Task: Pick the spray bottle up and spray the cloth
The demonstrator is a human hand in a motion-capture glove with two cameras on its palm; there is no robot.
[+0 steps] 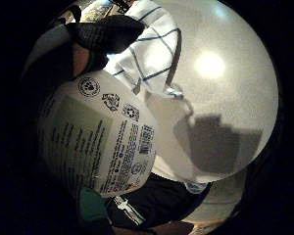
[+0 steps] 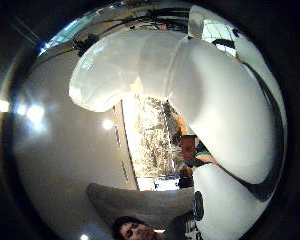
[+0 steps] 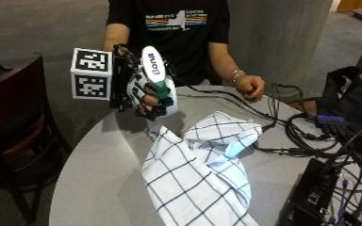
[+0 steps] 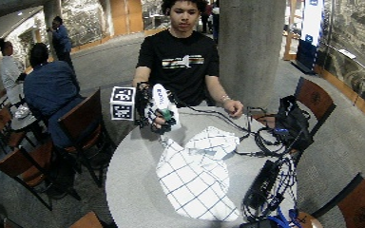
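Right hand (image 3: 144, 92) lifted above table (image 3: 99, 174), fingers (image 3: 150, 106) wrapped round spray bottle (image 3: 154, 75). Checked cloth (image 3: 196, 174) spread on table just below. Pickup done; spraying next: aim nozzle at cloth, squeeze trigger.

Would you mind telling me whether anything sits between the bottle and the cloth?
Nothing visible does. The hand grips the bottle above the table, and the cloth lies spread just beside it in open space.

Obscured and cropped items
Spray bottle (image 3: 158, 80) nozzle hidden behind right hand (image 3: 144, 94); label print illegible. Cloth (image 3: 196, 181) cropped at lower edge.
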